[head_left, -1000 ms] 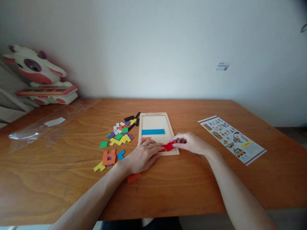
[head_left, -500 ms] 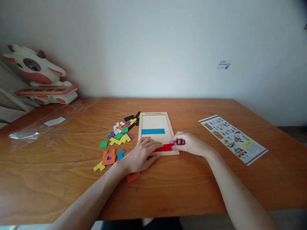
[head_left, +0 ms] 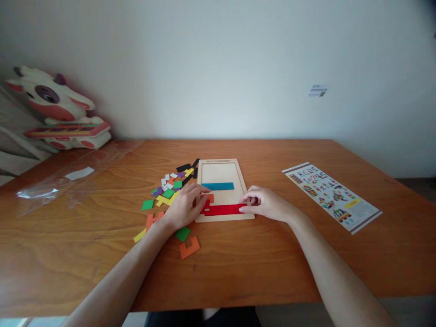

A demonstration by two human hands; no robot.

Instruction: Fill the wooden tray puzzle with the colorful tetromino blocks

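Note:
A wooden puzzle tray (head_left: 242, 181) lies in the middle of the table. Inside it a long blue bar (head_left: 217, 186) lies across the middle and a long red piece (head_left: 225, 209) lies along the near edge, with a small orange piece (head_left: 210, 198) just above its left end. My left hand (head_left: 184, 208) rests at the tray's left edge, fingers curled over the red piece's left end. My right hand (head_left: 267, 203) pinches the red piece's right end at the tray's right edge.
Several loose coloured pieces (head_left: 169, 188) lie left of the tray; a green square (head_left: 183, 234) and an orange U-shaped piece (head_left: 190, 247) lie nearer me. A printed pattern sheet (head_left: 330, 194) is at the right. A clear plastic bag (head_left: 51, 188) and a cow toy (head_left: 56, 111) are far left.
The red piece now lies flat along the tray's near edge. My left hand has slid left and up to the tray's left edge, uncovering the green and orange pieces below it.

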